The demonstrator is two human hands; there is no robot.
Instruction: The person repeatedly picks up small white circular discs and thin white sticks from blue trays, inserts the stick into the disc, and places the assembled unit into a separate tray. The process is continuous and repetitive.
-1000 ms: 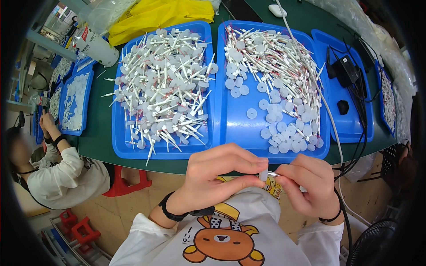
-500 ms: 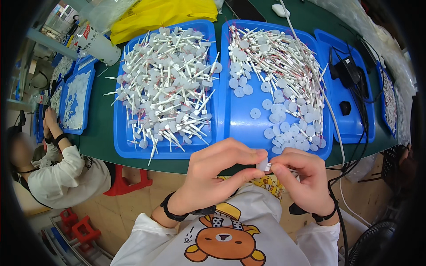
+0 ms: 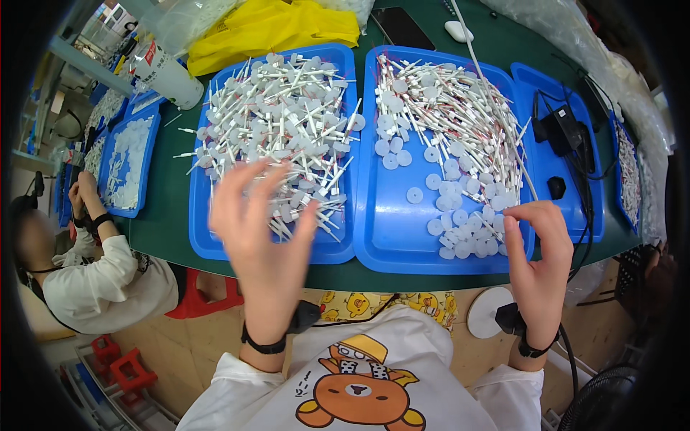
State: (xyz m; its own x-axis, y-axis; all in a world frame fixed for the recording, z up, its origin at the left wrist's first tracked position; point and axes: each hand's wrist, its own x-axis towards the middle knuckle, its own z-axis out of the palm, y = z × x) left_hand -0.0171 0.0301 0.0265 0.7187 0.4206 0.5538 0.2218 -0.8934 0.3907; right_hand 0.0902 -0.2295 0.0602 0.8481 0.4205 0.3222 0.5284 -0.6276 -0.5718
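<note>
My left hand (image 3: pixel 264 248) is over the near part of the left blue tray (image 3: pixel 208 248), its fingers spread and blurred by motion, with nothing visible in it. Below it lies a heap of white stick-like pieces (image 3: pixel 302 108) with red wires and frosted discs on them. My right hand (image 3: pixel 543 262) is at the near right corner of the right blue tray (image 3: pixel 395 233). Its thumb and index finger pinch together at a translucent disc (image 3: pixel 499 223) on the edge of a pile of loose discs (image 3: pixel 460 233). More white wired sticks (image 3: pixel 460 100) fill that tray's far side.
On the right, another blue tray (image 3: pixel 575 223) holds a black adapter (image 3: pixel 564 129) and cables. A white cable (image 3: pixel 496 108) crosses the right tray. Behind are a yellow bag (image 3: pixel 273 32), a phone (image 3: pixel 402 29) and a cup (image 3: pixel 169 75). A person (image 3: pixel 93 266) works at the left.
My hands have parted from a disc with a white piece held between them. The left moved left over its tray, opening; the right moved right and forward to the loose discs.
</note>
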